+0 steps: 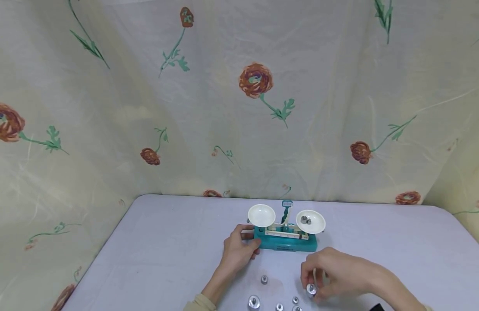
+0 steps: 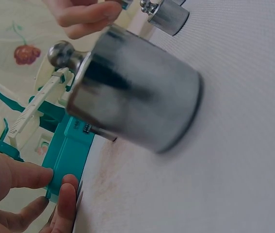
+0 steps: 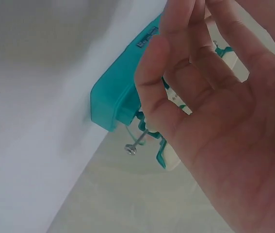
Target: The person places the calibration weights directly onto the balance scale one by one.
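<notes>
A teal balance scale [image 1: 286,244] with two white pans stands on the table. My left hand [image 1: 239,248] grips the left end of its base, and the fingers [image 2: 30,174] bend about the teal end in the left wrist view. My right hand [image 1: 336,272] is in front of the scale's right end, its thumb and fingers pinching a silver knobbed weight [image 1: 311,289]. That weight is hidden in the right wrist view, where the curled right hand [image 3: 210,107] covers part of the scale. Two small weights [image 1: 304,220] sit in the right pan [image 1: 317,225]; the left pan [image 1: 261,215] is bare.
Several silver weights stand on the table in front of the scale, among them a larger one [image 1: 253,302] and a small one [image 1: 264,279]. A large weight [image 2: 137,90] looms close in the left wrist view. A flower-patterned curtain [image 1: 224,108] hangs behind the pale table [image 1: 165,242].
</notes>
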The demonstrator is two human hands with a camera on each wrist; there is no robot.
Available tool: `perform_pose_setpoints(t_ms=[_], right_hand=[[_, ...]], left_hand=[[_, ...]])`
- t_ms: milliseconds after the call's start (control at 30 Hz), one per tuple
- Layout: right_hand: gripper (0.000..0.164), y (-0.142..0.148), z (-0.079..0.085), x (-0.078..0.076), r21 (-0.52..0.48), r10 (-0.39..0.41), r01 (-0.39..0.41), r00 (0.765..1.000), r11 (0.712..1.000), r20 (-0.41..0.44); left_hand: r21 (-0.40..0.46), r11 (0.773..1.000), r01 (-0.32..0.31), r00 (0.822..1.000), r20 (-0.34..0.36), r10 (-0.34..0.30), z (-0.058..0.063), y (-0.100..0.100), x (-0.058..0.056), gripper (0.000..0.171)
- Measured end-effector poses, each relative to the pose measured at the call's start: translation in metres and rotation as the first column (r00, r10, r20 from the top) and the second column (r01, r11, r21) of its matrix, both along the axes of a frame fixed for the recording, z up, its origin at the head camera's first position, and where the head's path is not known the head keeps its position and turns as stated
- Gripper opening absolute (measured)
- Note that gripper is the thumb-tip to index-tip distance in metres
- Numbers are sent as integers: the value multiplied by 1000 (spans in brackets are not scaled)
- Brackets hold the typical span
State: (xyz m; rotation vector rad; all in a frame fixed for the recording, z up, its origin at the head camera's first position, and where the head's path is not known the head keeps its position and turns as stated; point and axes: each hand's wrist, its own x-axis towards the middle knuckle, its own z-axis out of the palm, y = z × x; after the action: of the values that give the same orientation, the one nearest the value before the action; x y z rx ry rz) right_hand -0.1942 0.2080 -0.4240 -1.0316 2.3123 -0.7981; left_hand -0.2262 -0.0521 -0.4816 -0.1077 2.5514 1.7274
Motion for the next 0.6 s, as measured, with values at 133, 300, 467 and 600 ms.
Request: perform_pose_setpoints(t_ms=[133,300,467,600], right_hand=[[18,3,4,0,3,-31,31,1000,1000,-3],[18,6,9,0,11,-45,46,999,999,-30],[19,6,13,1,8,-40,40,995,999,-87],[19,7,16,1,-8,-29,28,990,1000,-135]], left_hand=[[4,1000,2,1000,1,-2,0,1,0,43],[-2,1000,0,1000,2,0,0,1,0,43],[2,1000,-3,1000,1,3,0,0,0,43],[4,1000,-3,1000,5,3,1,0,1,43]])
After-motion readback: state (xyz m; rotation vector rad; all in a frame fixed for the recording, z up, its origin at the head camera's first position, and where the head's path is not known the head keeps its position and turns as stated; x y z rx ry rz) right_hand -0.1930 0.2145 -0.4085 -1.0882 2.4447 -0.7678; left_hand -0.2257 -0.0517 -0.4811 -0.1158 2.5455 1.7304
